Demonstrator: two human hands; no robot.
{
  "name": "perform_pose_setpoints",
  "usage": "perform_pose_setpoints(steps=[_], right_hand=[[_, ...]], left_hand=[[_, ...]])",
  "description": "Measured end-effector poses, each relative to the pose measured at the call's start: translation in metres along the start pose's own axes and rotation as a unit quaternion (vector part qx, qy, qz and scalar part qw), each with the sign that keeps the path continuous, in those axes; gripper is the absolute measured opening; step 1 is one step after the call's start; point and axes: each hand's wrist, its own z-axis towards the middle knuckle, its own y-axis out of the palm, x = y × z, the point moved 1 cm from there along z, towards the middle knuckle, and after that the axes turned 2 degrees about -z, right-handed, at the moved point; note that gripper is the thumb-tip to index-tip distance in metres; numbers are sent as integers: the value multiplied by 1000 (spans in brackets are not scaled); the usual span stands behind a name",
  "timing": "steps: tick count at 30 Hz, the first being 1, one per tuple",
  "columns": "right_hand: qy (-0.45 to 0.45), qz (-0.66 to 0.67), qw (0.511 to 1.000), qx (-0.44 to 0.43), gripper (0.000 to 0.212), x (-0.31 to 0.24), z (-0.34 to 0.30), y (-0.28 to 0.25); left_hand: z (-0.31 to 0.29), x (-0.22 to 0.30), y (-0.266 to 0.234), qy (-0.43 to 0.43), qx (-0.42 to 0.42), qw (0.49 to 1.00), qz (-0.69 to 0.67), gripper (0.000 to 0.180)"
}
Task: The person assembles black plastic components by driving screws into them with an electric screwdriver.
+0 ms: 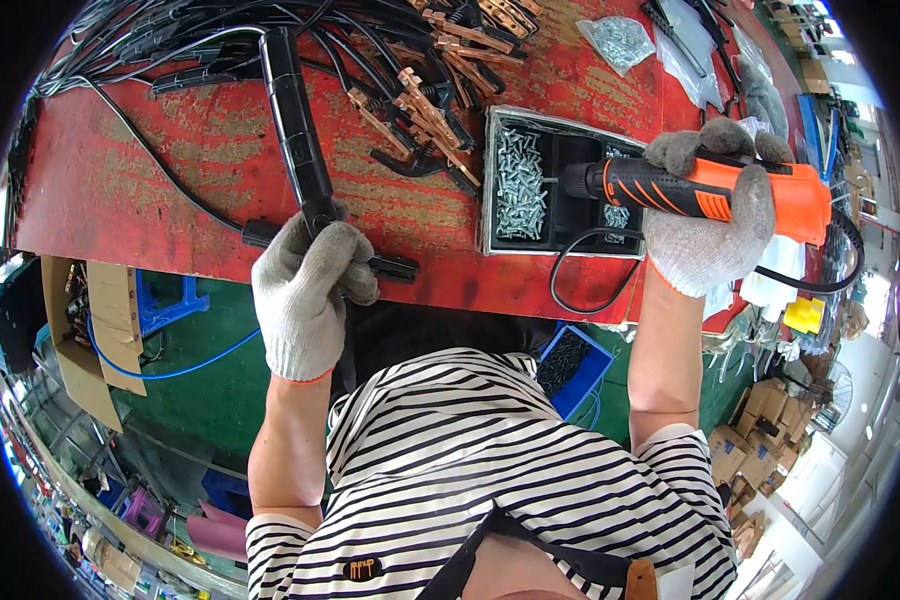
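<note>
My left hand point(315, 285), in a grey-white work glove, is closed around the lower end of a black tubular handle point(292, 115) above the near edge of the table. Dark pieces stick out on both sides of that fist; how they join the handle is hidden. My right hand point(715, 230), gloved too, grips an orange and black electric screwdriver point(695, 190), its tip pointing left. Beneath the tool's tip is a parts box point(487, 200) with silver screws point(519, 190) in its left compartment and more at its right.
Copper-coloured clamp jaws point(435, 110) and black cables point(190, 45) are heaped on the far side of the red table point(400, 225). A bag of screws point(617, 43) lies at the far right. Below the edge stand a blue bin point(592, 380) and a cardboard box point(115, 325).
</note>
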Motion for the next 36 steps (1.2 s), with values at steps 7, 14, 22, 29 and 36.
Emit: perform_pose_setpoints(steps=[7,14,22,29,36], right_hand=[[-5,-41,999,-5,39,-6,2,13],[-1,-55,996,-70,39,7,0,9],[-5,-32,998,-55,37,9,0,15],[2,-35,999,-14,37,7,0,13],[-38,-76,996,21,44,-1,4,19]], left_hand=[[2,-2,-6,-5,-17,1000,-11,24],[5,-2,-7,-17,-21,1000,-15,32],[8,0,-6,-18,-17,1000,-15,38],[11,0,-7,-33,-32,999,-19,37],[13,0,-6,-39,-41,998,-18,37]])
